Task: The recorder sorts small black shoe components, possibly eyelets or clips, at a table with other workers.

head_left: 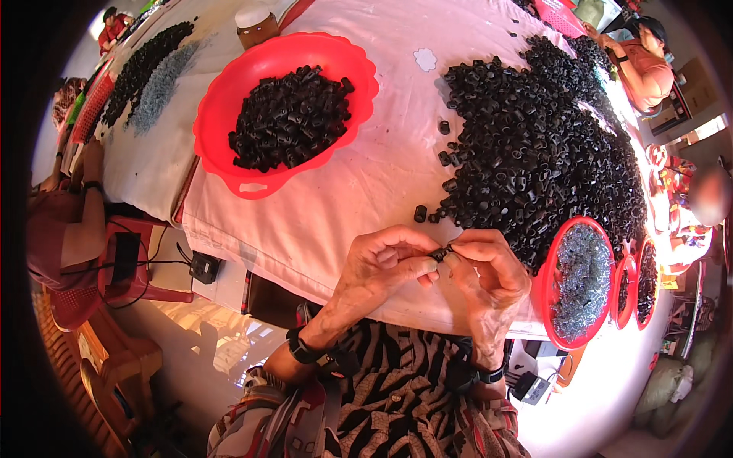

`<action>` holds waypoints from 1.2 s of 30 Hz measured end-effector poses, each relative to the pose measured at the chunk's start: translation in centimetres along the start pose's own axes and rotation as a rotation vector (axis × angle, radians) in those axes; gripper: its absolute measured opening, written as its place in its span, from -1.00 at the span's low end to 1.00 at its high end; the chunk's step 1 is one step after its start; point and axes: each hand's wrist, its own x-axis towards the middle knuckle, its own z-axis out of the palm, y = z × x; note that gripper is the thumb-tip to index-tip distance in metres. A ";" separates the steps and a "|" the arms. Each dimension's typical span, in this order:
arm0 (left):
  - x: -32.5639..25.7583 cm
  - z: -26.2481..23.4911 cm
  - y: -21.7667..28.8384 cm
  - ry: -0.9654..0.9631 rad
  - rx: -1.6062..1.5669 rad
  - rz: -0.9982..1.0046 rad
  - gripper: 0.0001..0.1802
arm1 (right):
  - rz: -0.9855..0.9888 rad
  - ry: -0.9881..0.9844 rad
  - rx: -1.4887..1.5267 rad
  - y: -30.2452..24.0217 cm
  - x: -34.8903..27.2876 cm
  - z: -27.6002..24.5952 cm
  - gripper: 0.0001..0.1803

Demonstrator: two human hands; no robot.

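My left hand (385, 263) and my right hand (489, 276) meet over the near edge of the table. Between their fingertips they pinch a small black plastic part (441, 253); its exact kind is too small to make out. Beyond my right hand spreads a big heap of short black ring-like plastic pieces (534, 145), with a few strays along its left side. A red scalloped plastic basket (210, 141) stands farther off to the left, holding a mound of black pieces (290, 118) like those in the heap.
To the right of my right hand, a red basket (547, 305) holds clear bluish bits (582, 282), with smaller red baskets beside it. A brown jar (256, 29) stands at the back. Other people sit left and right. A red plastic stool (126, 259) and cables are at lower left.
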 end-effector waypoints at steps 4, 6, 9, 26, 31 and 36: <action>0.0 0.0 0.1 0.002 0.012 -0.012 -0.80 | -0.034 -0.024 -0.072 -0.2 0.3 -0.2 -0.78; -0.1 0.0 0.0 0.004 0.011 -0.013 -0.81 | -0.039 -0.099 -0.136 -0.6 0.6 -0.5 -0.80; -0.2 0.0 0.0 0.008 0.008 -0.010 -0.81 | 0.051 -0.163 -0.067 -0.7 1.1 -0.9 -0.80; 0.2 0.2 0.4 0.053 0.017 -0.029 -0.87 | -0.268 -0.175 -0.394 -0.3 1.2 -0.2 -0.69; 0.5 1.2 0.4 0.114 -0.011 -0.013 -0.88 | -0.369 -0.140 -0.533 0.4 0.7 0.4 -0.51; 0.4 0.9 0.6 0.095 0.003 -0.058 -0.89 | -0.451 -0.085 -0.581 0.9 0.5 0.4 -0.53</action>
